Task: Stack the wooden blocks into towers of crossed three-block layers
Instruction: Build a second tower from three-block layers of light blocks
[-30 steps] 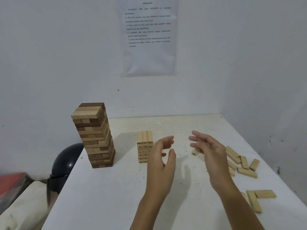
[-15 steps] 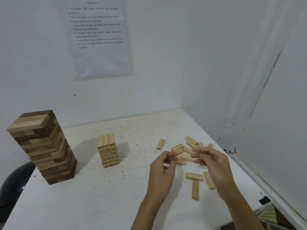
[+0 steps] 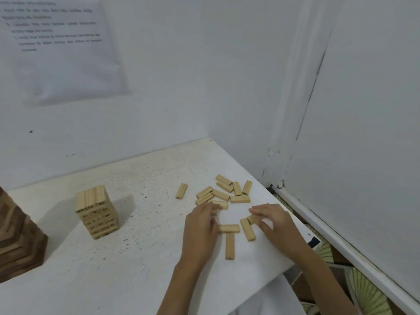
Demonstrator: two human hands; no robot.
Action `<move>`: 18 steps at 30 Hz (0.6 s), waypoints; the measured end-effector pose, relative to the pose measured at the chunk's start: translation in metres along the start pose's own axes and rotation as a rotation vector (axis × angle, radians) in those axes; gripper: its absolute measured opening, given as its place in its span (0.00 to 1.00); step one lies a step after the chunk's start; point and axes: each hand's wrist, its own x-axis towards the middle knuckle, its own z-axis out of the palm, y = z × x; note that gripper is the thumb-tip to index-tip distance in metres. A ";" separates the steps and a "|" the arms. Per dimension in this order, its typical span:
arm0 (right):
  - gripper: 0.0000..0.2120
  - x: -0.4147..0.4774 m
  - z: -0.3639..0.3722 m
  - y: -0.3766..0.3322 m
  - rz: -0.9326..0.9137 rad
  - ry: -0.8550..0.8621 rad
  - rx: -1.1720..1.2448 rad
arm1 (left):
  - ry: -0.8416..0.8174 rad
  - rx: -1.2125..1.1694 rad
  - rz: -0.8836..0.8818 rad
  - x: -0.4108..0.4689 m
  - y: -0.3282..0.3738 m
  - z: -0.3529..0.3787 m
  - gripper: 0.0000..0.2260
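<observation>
Reaching among loose blocks, the left hand is covering the end of one block, grip unclear, while the right hand is pinching another block.

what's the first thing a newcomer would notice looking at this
Likely the scatter of loose pale blocks on the right part of the white table, with the left hand and right hand down among them, fingertips on blocks. Next come the small pale tower standing left of centre and a larger tower of dark and light wood, cut off by the left edge.
</observation>
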 end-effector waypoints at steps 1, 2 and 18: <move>0.14 0.000 0.000 0.001 0.013 -0.014 -0.018 | -0.016 0.054 0.006 0.001 -0.001 0.002 0.19; 0.13 0.000 0.000 0.001 0.018 -0.020 -0.038 | -0.035 0.109 0.003 0.002 -0.002 0.003 0.18; 0.18 0.028 0.006 -0.014 0.172 -0.064 0.180 | -0.015 -0.396 -0.249 0.016 0.016 0.010 0.10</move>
